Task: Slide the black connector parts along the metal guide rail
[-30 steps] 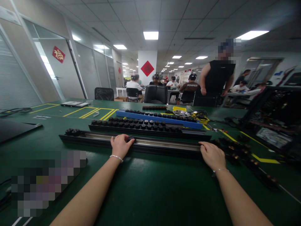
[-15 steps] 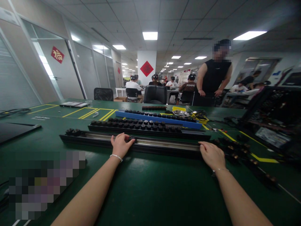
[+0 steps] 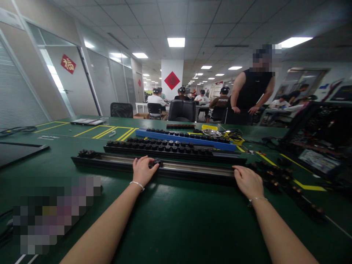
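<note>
A long black rail (image 3: 192, 169) with a silvery channel lies across the green table (image 3: 176, 220) in front of me. My left hand (image 3: 143, 170) rests on the rail near its middle, fingers closed round a small black knob-like part (image 3: 157, 161) in the channel. My right hand (image 3: 248, 180) lies on the rail's right end, fingers curled over its edge. A few black parts (image 3: 85, 153) sit at the rail's left end.
Behind the near rail lie a second black rail (image 3: 170, 147) and a blue rail (image 3: 187, 138), both filled with black parts. Loose black parts (image 3: 277, 178) lie at the right. A metal bowl (image 3: 211, 132) stands behind. A person in black (image 3: 251, 97) stands beyond the table; others sit further back.
My left hand and the small black part have slid slightly to the right along the rail. My right hand has stayed in place. The standing person shifted a little.
</note>
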`<state>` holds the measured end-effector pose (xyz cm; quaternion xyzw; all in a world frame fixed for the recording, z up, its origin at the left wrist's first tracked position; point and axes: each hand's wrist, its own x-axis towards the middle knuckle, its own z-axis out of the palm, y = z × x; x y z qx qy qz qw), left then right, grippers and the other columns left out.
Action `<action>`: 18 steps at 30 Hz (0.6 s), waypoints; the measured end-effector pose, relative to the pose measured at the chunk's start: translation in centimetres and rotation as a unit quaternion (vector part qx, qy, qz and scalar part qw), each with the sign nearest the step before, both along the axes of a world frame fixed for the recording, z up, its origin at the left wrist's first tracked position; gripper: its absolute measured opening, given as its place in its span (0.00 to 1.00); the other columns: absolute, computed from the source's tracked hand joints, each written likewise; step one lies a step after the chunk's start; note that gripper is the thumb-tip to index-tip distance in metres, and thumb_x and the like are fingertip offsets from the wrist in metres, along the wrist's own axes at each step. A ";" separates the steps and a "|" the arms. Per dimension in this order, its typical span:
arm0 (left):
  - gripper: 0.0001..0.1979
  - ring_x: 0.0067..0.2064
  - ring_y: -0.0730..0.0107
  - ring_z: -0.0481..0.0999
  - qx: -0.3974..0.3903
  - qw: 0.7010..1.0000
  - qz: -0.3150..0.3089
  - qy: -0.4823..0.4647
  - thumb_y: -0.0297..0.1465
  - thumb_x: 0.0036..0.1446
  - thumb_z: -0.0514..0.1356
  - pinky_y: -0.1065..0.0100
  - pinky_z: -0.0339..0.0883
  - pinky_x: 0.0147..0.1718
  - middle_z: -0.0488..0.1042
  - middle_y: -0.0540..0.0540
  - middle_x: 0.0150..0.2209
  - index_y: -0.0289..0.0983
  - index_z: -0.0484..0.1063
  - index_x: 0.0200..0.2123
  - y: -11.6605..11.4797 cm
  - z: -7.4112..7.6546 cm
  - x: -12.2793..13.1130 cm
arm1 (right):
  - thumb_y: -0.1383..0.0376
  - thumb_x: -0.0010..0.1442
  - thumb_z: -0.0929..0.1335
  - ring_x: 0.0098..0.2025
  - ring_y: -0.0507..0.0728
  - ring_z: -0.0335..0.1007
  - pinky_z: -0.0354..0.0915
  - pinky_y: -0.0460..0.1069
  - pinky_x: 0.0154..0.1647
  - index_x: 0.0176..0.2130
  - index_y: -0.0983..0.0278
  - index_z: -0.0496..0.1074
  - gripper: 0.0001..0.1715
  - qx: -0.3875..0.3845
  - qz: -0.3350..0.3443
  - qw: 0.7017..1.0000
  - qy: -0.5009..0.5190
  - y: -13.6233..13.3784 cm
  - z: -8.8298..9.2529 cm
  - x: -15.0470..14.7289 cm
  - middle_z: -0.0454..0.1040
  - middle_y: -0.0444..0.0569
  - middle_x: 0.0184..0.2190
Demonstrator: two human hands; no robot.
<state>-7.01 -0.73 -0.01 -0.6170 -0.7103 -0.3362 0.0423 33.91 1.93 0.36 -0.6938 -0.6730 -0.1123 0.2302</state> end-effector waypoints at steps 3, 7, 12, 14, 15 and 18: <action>0.12 0.55 0.60 0.65 -0.001 1.000 -0.004 0.000 0.41 0.51 0.56 0.52 0.42 0.58 0.77 0.48 0.41 0.43 0.72 0.36 -0.1 0.1 0.0 | 0.59 0.59 0.53 0.51 0.58 0.64 0.58 0.55 0.48 0.44 0.59 0.72 0.24 -0.005 -0.001 1.000 -0.001 -0.1 0.1 -0.1 0.72 0.46 0.48; 0.11 0.55 0.60 0.64 -0.009 1.000 -0.007 0.007 0.41 0.51 0.56 0.51 0.41 0.58 0.77 0.48 0.41 0.43 0.73 0.35 -0.2 0.3 0.2 | 0.60 0.59 0.53 0.50 0.57 0.64 0.59 0.54 0.48 0.43 0.60 0.72 0.24 -0.002 0.002 1.000 -0.006 -0.1 0.1 -0.1 0.72 0.47 0.47; 0.12 0.56 0.60 0.63 -0.026 0.999 -0.025 0.019 0.41 0.52 0.55 0.50 0.40 0.58 0.77 0.49 0.43 0.44 0.74 0.35 -0.4 0.5 0.7 | 0.60 0.58 0.53 0.50 0.57 0.65 0.59 0.54 0.48 0.43 0.60 0.72 0.24 0.006 0.006 1.000 -0.005 0.0 0.0 0.0 0.73 0.47 0.47; 0.12 0.56 0.60 0.63 -0.024 0.999 -0.035 0.021 0.42 0.53 0.55 0.50 0.39 0.59 0.77 0.49 0.43 0.45 0.74 0.35 -0.5 0.5 0.7 | 0.60 0.59 0.53 0.50 0.58 0.65 0.59 0.54 0.48 0.43 0.60 0.72 0.24 0.003 0.006 1.000 -0.005 0.0 0.0 0.0 0.73 0.47 0.47; 0.12 0.56 0.59 0.63 -0.022 0.999 -0.040 0.022 0.42 0.53 0.55 0.49 0.39 0.59 0.77 0.49 0.43 0.45 0.74 0.35 -0.5 0.5 0.8 | 0.60 0.59 0.53 0.50 0.58 0.65 0.59 0.54 0.47 0.43 0.60 0.72 0.24 0.000 0.004 1.000 -0.005 0.0 0.1 0.0 0.72 0.47 0.47; 0.13 0.56 0.58 0.63 -0.018 0.998 -0.050 0.026 0.42 0.53 0.54 0.48 0.38 0.59 0.77 0.49 0.43 0.45 0.75 0.36 -0.5 0.4 0.8 | 0.59 0.59 0.53 0.51 0.58 0.64 0.58 0.54 0.48 0.44 0.60 0.72 0.25 -0.009 0.001 1.000 -0.004 -0.1 0.2 -0.1 0.72 0.47 0.47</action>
